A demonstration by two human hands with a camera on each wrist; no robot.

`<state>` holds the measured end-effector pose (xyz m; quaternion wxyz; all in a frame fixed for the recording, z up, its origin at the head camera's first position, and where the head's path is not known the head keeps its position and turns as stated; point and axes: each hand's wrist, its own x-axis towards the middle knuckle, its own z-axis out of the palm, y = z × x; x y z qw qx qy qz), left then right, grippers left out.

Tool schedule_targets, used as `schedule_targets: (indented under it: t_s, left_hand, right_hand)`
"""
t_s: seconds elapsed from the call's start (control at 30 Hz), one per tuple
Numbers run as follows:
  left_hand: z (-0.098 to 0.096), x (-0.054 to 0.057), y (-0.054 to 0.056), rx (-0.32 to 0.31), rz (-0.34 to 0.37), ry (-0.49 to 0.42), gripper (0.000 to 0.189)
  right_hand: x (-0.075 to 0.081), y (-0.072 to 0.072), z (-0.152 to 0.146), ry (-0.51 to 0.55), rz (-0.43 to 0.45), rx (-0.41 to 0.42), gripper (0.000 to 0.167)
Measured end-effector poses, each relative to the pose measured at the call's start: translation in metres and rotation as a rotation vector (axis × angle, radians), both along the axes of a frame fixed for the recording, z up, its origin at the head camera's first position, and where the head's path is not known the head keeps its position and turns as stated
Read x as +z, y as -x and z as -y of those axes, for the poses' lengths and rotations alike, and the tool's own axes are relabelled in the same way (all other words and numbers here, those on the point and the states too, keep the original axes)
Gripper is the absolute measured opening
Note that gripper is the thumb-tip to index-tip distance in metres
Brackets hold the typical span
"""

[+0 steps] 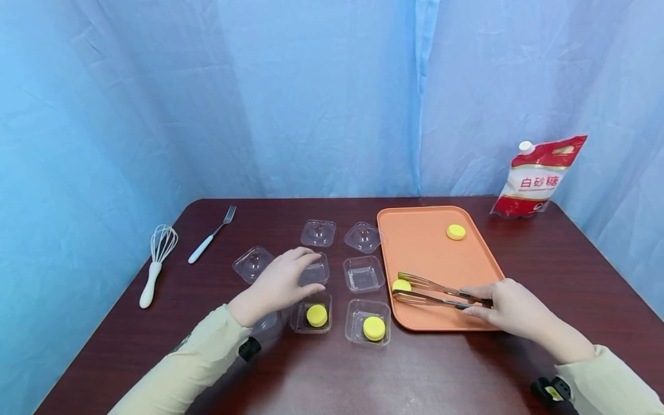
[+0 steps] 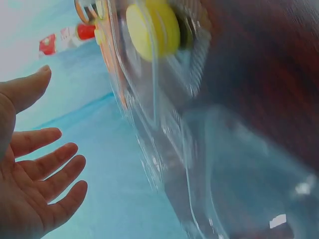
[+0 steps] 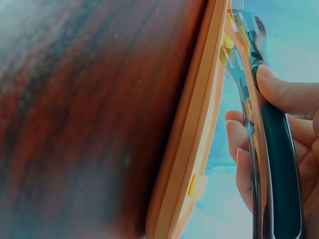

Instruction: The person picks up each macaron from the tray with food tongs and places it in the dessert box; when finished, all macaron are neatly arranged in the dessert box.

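My right hand (image 1: 510, 308) grips metal tongs (image 1: 433, 300) by their dark handles, thumb on one side and fingers on the other in the right wrist view. The tong tips lie on either side of a yellow macaron (image 1: 402, 286) at the left edge of the orange tray (image 1: 436, 253). My left hand (image 1: 282, 282) hovers over transparent plastic boxes, fingers spread and loosely bent, holding nothing. It partly hides one box base (image 1: 319, 271). Two front boxes (image 1: 298, 328) (image 1: 354, 334) each contain a yellow macaron (image 1: 317, 315) (image 1: 374, 328).
Another yellow macaron (image 1: 456, 232) lies at the tray's far right. Transparent domed lids (image 1: 319, 233) (image 1: 363, 237) (image 1: 253, 264) surround the boxes, near a further base (image 1: 363, 275). A whisk (image 1: 153, 268) and fork (image 1: 211, 236) lie left; a sugar pouch (image 1: 536, 178) stands at the back right.
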<state>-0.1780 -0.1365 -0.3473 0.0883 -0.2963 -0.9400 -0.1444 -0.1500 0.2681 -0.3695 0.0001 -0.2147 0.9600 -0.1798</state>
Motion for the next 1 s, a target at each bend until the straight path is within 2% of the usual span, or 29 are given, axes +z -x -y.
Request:
schedule_targets:
  t_s: [0.3, 0.53, 0.8, 1.0]
  left_hand:
    - [0.018, 0.001, 0.011, 0.084, 0.08, 0.021, 0.062]
    - [0.026, -0.004, 0.022, 0.095, 0.135, 0.049, 0.066]
    - [0.026, -0.008, 0.03, 0.121, 0.22, 0.059, 0.07]
    - [0.024, -0.01, 0.034, 0.132, 0.282, 0.073, 0.072]
  right_hand:
    - [0.001, -0.002, 0.001, 0.009, 0.0, 0.012, 0.035]
    - [0.001, -0.003, 0.002, 0.01, -0.001, 0.001, 0.036]
    - [0.001, -0.002, 0.002, -0.005, -0.035, 0.017, 0.036]
    - [0.002, -0.003, 0.002, 0.004, 0.022, -0.007, 0.038]
